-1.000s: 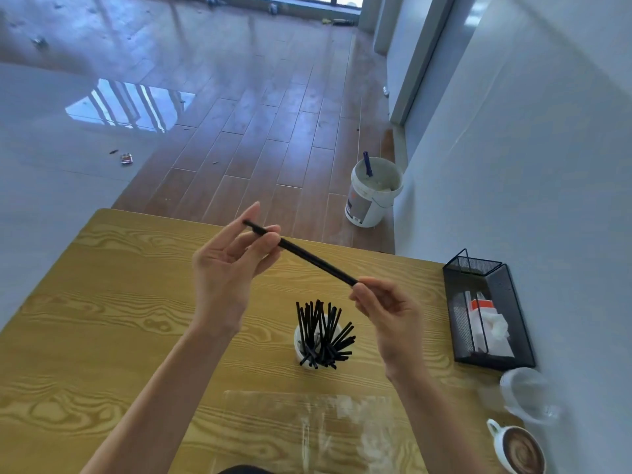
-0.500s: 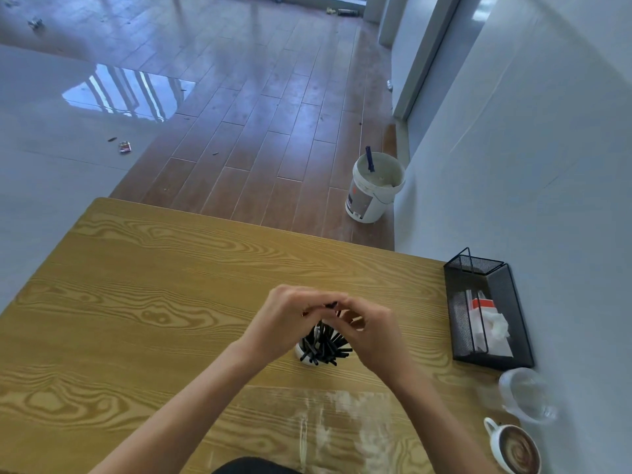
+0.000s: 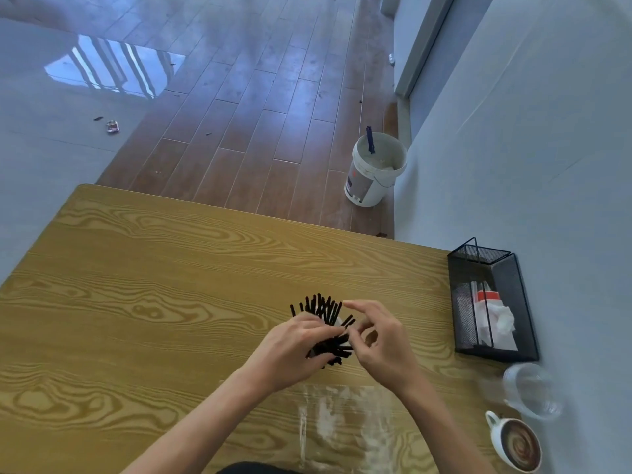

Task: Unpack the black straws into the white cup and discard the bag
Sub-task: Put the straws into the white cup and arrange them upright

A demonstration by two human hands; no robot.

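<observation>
Several black straws (image 3: 319,307) stand fanned out in the white cup (image 3: 338,323), which is almost wholly hidden behind my hands. My left hand (image 3: 290,350) curls around the near side of the straw bundle, fingers closed on it. My right hand (image 3: 381,343) hovers at the bundle's right side with its fingers spread, the index finger raised and the thumb touching the straw tips. The clear plastic bag (image 3: 342,422) lies flat on the wooden table (image 3: 136,285), just in front of the cup.
A black mesh basket (image 3: 492,350) with napkins and packets stands at the right by the wall. An upturned clear plastic cup (image 3: 530,391) and a coffee mug (image 3: 516,446) sit at the near right corner. A white bucket (image 3: 374,172) stands on the floor beyond the table.
A second ago both hands held one straw raised above the cup. They came down together onto the cup, and the straw now stands among the others. The right fingers have opened.
</observation>
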